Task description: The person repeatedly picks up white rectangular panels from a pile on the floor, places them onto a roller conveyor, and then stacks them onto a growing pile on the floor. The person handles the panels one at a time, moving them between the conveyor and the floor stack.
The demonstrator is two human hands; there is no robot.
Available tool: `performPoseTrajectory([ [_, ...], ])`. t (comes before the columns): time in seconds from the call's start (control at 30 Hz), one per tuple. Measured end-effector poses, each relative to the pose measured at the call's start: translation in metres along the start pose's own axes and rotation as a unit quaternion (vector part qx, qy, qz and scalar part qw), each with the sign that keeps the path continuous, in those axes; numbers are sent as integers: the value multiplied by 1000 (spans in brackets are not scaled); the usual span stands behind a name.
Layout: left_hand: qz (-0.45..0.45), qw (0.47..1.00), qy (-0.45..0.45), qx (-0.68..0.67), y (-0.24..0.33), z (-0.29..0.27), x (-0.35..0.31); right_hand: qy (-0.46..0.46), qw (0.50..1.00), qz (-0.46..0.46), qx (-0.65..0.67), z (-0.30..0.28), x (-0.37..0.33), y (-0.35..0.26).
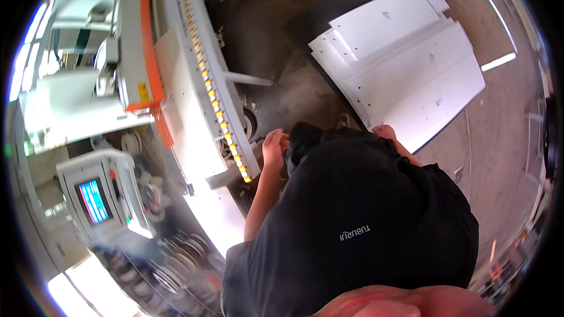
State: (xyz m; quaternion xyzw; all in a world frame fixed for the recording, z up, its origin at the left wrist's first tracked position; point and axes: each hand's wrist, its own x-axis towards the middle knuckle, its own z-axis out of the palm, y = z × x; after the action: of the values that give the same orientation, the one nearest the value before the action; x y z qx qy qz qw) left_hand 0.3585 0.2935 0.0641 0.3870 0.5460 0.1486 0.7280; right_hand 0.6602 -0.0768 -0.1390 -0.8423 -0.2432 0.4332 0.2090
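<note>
My left hand (pixel 275 148) hangs at my left side, close to the long edge of a machine bed (pixel 214 82) with a row of yellow and white rollers. Its fingers are loosely bent and a little apart, with nothing seen in them. On the other side of my body, my right hand (pixel 385 132) is curled closed beside the near corner of a stack of white panels (pixel 411 76). No object shows in it, and whether it touches the panel edge I cannot tell. Small dark holes dot the panels, which lie on a dark sheet low over the floor.
An orange and white machine housing (pixel 138 41) runs along the left. A control cabinet with a lit screen (pixel 94 201) stands at the lower left, near several round reels (pixel 176 264). A grey support leg (pixel 249 78) juts from the machine toward the walkway. White line markings (pixel 498 61) cross the floor at right.
</note>
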Motion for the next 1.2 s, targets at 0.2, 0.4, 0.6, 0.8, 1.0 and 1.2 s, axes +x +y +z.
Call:
performPoseTrajectory([
  [0.2, -88, 943, -209, 245, 24, 128, 107, 57, 992, 115, -8, -21, -44, -61],
  [0.4, -155, 874, -306, 345, -33, 223, 266, 127, 927, 288, 205, 11, -106, -28],
  [0.6, -172, 850, -250, 430, -90, 322, 446, 108, 874, 399, 256, 118, -171, -53],
  [0.8, -229, 875, -68, 420, -155, 430, 473, 186, 869, 308, 341, 249, -265, -53],
  [1.0, -115, 863, 96, 482, -110, 460, 447, 208, 747, 462, 430, 224, -193, -117],
  [1.2, -76, 967, -51, 237, -117, 394, 473, 211, 747, 454, 438, 198, -178, -98],
])
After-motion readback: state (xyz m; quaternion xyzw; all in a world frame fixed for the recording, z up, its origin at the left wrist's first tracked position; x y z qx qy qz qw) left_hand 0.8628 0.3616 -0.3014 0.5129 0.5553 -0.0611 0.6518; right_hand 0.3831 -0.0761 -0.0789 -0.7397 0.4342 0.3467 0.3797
